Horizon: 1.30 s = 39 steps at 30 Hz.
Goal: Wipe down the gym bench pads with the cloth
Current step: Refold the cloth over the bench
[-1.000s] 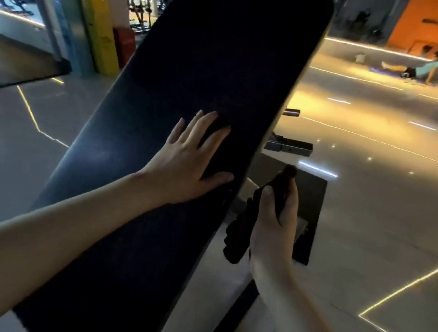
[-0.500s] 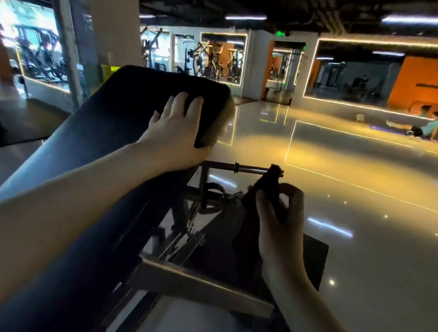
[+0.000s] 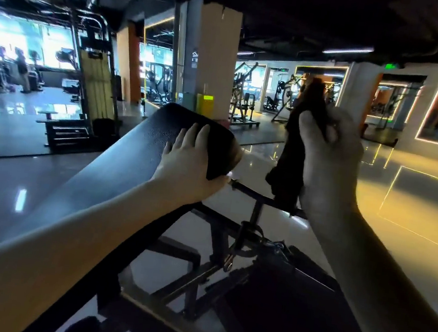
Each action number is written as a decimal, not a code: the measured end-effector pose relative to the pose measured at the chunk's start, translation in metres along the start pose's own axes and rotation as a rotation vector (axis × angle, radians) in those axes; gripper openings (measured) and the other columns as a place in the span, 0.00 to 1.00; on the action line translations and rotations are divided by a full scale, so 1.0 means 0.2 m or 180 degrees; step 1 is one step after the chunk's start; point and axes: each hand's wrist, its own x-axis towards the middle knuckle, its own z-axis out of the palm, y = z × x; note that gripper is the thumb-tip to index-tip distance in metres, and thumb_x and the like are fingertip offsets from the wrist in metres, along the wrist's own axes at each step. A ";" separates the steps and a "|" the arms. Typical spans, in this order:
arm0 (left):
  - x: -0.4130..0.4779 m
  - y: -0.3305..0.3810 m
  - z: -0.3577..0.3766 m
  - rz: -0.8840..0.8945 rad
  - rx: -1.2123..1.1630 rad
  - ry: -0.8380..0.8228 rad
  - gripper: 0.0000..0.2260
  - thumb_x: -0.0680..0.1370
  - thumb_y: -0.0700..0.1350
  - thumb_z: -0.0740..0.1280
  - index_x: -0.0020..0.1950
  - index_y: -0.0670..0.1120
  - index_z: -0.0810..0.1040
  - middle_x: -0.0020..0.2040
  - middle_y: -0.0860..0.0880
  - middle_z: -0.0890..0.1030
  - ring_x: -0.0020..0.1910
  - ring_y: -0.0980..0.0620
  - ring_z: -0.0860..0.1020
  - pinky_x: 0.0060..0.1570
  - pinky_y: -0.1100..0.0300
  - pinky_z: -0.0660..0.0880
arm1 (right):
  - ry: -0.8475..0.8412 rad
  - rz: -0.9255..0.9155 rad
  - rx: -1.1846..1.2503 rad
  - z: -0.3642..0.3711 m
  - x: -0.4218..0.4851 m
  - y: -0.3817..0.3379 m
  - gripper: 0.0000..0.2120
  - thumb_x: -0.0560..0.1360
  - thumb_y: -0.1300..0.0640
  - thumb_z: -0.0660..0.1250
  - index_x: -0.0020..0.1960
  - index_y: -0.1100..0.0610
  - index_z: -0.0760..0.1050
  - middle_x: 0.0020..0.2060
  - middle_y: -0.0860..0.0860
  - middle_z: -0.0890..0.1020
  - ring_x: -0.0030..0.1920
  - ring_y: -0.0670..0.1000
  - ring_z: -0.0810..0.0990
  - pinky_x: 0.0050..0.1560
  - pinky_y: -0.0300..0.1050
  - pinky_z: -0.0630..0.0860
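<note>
Right hand (image 3: 324,163) has come up since half a second ago and now sits higher than the top of the bench pad (image 3: 142,144); left hand (image 3: 187,167) has stayed at the pad's top end. Left hand grips that end, with the fingers (image 3: 202,135) laid over the upper face and the thumb hooked under the near edge. Right hand is closed round a dark cloth (image 3: 292,153), thumb pressed along it. The cloth sticks up above the fist and hangs down below it, off to the right of the pad and not touching it. Pad is black and slopes up and away from the person. Below it is the black metal frame (image 3: 253,215), with a crossbar running behind the cloth's lower end. Glossy floor (image 3: 402,204) all round, lit yellow at right. A pillar (image 3: 213,53) stands behind the pad with a yellow bin (image 3: 205,105) at its foot. Gym machines stand further back, blurred.
</note>
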 end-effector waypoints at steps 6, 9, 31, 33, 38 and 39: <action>0.19 0.04 -0.07 -0.0185 -0.0381 -0.0380 0.43 0.66 0.70 0.68 0.69 0.42 0.63 0.67 0.44 0.70 0.66 0.44 0.70 0.64 0.45 0.71 | -0.0647 -0.0214 -0.0321 0.38 0.36 0.15 0.05 0.76 0.58 0.67 0.51 0.55 0.73 0.43 0.48 0.79 0.43 0.44 0.80 0.47 0.46 0.79; 0.28 0.04 -0.02 -0.0175 -0.0684 -0.0084 0.47 0.59 0.72 0.64 0.71 0.46 0.65 0.68 0.44 0.69 0.68 0.43 0.68 0.64 0.43 0.70 | -0.1525 0.0327 -0.0451 0.46 0.42 0.29 0.06 0.76 0.60 0.67 0.52 0.61 0.76 0.39 0.48 0.79 0.36 0.38 0.79 0.41 0.33 0.75; 0.16 0.18 -0.02 -0.0898 -0.0606 0.0188 0.26 0.64 0.71 0.59 0.59 0.64 0.64 0.53 0.66 0.74 0.51 0.68 0.75 0.43 0.69 0.73 | -0.3264 0.0278 0.0519 0.62 0.65 0.75 0.05 0.78 0.56 0.64 0.50 0.47 0.76 0.37 0.42 0.80 0.34 0.35 0.78 0.37 0.30 0.73; 0.15 0.21 -0.03 -0.1033 -0.0546 0.0188 0.25 0.64 0.72 0.59 0.58 0.65 0.65 0.52 0.66 0.74 0.50 0.68 0.75 0.41 0.69 0.72 | -0.3207 0.0206 0.0475 0.71 0.70 0.83 0.05 0.78 0.57 0.64 0.51 0.49 0.76 0.35 0.42 0.78 0.29 0.34 0.76 0.33 0.28 0.71; 0.14 0.25 -0.03 -0.1165 -0.0697 0.0352 0.24 0.66 0.69 0.63 0.60 0.62 0.70 0.52 0.61 0.79 0.49 0.62 0.79 0.46 0.57 0.79 | -0.2979 0.0184 0.0261 0.94 0.82 1.01 0.10 0.79 0.57 0.63 0.57 0.57 0.77 0.40 0.52 0.78 0.34 0.44 0.75 0.29 0.27 0.66; 0.14 0.25 -0.03 -0.1162 -0.0745 0.0382 0.24 0.67 0.67 0.64 0.60 0.62 0.70 0.52 0.59 0.79 0.49 0.61 0.80 0.46 0.57 0.78 | -0.2956 0.0221 0.0211 0.98 0.84 1.04 0.11 0.79 0.57 0.63 0.59 0.58 0.77 0.42 0.53 0.78 0.37 0.47 0.75 0.29 0.27 0.67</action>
